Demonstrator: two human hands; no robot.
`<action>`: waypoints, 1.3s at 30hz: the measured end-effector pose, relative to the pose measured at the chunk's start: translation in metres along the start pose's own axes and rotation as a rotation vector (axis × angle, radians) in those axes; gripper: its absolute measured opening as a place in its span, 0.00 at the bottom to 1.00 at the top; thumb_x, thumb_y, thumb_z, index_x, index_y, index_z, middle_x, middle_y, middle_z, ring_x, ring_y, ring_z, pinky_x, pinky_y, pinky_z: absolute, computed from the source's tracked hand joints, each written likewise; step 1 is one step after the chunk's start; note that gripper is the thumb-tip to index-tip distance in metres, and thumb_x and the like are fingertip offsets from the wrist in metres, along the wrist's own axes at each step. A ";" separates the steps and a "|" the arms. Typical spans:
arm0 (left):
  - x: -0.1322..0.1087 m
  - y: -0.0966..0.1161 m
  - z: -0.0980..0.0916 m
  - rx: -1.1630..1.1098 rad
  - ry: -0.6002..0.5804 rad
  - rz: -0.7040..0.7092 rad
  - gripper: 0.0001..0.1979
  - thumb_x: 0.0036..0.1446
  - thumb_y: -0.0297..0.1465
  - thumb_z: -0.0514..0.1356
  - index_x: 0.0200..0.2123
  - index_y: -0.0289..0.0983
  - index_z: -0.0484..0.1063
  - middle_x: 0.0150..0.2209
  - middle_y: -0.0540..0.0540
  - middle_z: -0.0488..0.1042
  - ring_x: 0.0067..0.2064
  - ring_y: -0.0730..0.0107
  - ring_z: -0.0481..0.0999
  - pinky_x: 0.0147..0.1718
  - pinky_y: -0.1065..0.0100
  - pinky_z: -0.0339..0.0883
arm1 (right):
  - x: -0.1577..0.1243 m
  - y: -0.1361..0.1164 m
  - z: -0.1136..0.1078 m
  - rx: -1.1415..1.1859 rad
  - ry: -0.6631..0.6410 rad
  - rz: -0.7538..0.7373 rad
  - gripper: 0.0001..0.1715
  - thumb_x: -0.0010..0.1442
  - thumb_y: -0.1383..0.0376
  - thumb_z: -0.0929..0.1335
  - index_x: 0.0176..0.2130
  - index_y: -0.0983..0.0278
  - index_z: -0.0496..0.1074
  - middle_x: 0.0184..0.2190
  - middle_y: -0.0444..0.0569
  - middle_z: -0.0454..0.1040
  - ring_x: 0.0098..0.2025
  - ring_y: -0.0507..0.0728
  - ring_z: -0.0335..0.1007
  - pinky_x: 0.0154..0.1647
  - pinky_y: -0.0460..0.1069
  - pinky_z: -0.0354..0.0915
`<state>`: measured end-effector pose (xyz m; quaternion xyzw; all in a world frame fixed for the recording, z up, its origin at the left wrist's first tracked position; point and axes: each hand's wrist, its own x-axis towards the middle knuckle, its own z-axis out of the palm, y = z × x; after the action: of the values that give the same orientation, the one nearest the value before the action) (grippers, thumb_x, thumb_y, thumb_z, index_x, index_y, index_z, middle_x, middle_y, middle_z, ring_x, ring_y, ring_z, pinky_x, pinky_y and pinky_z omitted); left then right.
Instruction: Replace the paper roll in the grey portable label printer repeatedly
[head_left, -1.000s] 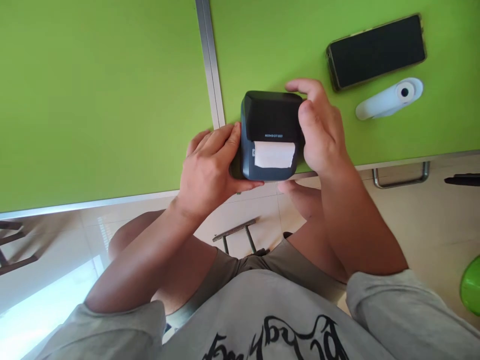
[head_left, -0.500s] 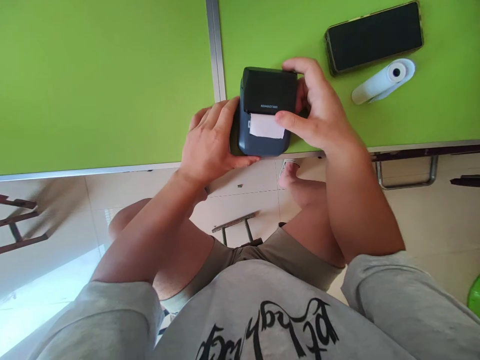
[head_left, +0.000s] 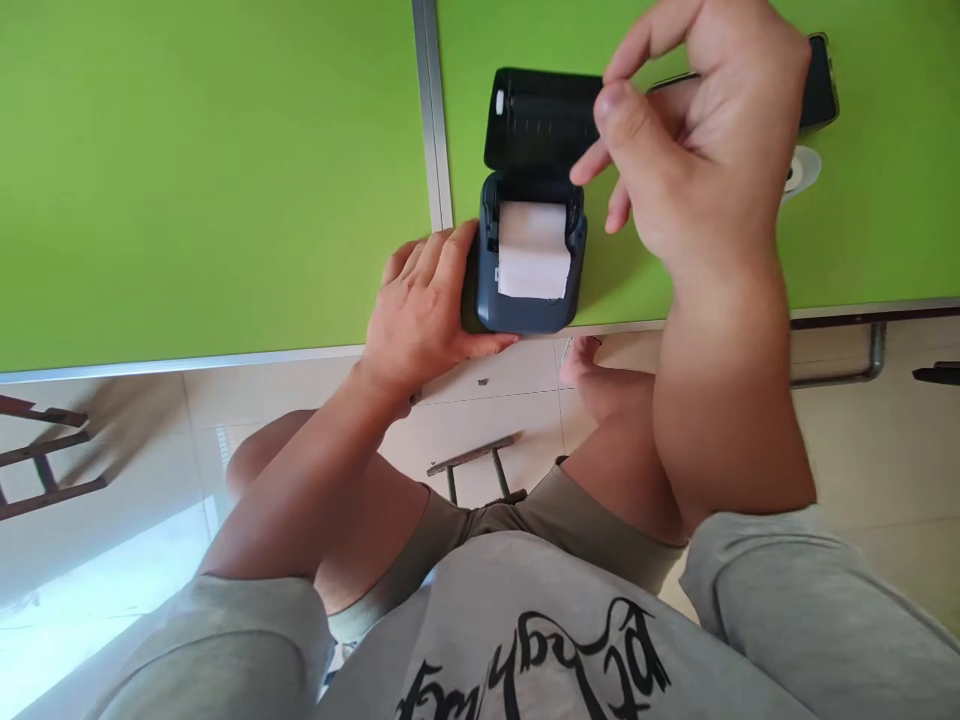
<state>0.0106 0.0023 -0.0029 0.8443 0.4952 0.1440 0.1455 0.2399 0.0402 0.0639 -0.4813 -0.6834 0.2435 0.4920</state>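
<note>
A dark blue-grey label printer (head_left: 529,318) sits at the table's front edge with its black lid (head_left: 551,120) swung up and back. Inside its bay lies a white paper roll (head_left: 534,245), whose loose end hangs over the front. My left hand (head_left: 424,300) is wrapped round the printer's left side, the thumb along its front edge. At the lid's right corner, the thumb and forefinger of my right hand (head_left: 675,140) come together on the edge; the other fingers are partly spread below.
Behind my right hand, a black phone (head_left: 820,85) and a white roll (head_left: 804,172) are partly hidden on the green table (head_left: 225,180). A metal strip (head_left: 431,120) divides the tabletop. A stool (head_left: 471,458) shows below, between my legs.
The printer's lid has gone from closed to raised, showing the paper roll inside. My right hand has moved up and away from the printer's front; my left hand keeps its hold.
</note>
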 end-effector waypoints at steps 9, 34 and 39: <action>-0.003 0.001 0.001 0.028 0.043 0.028 0.56 0.54 0.73 0.53 0.71 0.37 0.58 0.63 0.31 0.74 0.65 0.40 0.73 0.67 0.50 0.60 | 0.004 0.003 0.009 -0.733 -0.394 0.123 0.05 0.60 0.61 0.73 0.33 0.55 0.82 0.28 0.46 0.81 0.31 0.62 0.73 0.33 0.58 0.68; -0.003 -0.004 0.005 -0.051 0.104 0.100 0.58 0.55 0.73 0.51 0.71 0.33 0.59 0.63 0.30 0.75 0.63 0.43 0.76 0.66 0.49 0.61 | -0.029 0.053 -0.001 0.277 0.200 0.410 0.23 0.54 0.40 0.66 0.41 0.50 0.63 0.31 0.43 0.63 0.24 0.56 0.51 0.22 0.52 0.45; -0.003 -0.004 0.006 -0.036 0.112 0.103 0.58 0.55 0.74 0.49 0.70 0.32 0.60 0.62 0.30 0.75 0.61 0.44 0.76 0.66 0.50 0.62 | -0.042 0.049 0.014 -0.019 0.287 0.377 0.13 0.59 0.55 0.71 0.34 0.54 0.62 0.26 0.40 0.61 0.26 0.54 0.54 0.28 0.52 0.55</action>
<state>0.0086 0.0007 -0.0101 0.8565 0.4558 0.2072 0.1251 0.2501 0.0250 0.0008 -0.6347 -0.5069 0.2536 0.5252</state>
